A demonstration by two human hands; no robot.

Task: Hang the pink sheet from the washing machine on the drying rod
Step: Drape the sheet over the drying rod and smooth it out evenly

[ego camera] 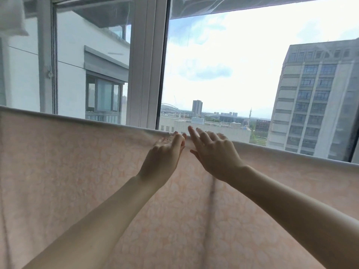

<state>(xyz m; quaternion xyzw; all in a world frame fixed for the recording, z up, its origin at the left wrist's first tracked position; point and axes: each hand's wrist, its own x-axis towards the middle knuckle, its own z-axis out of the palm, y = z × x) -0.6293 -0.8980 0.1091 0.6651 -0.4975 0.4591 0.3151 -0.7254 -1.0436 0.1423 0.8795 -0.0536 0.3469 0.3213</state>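
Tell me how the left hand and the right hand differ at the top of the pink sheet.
The left hand has its fingers curled, pinching the pink sheet's top fold; the right hand has its fingers straight and spread. The left hand's palm faces sideways; the right shows its back. Both are raised at the sheet's top edge, close together.

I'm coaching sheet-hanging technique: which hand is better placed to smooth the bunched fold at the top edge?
Probably the right hand: its fingers are straight and free beside the bunch, while the left hand pinches the pink sheet there.
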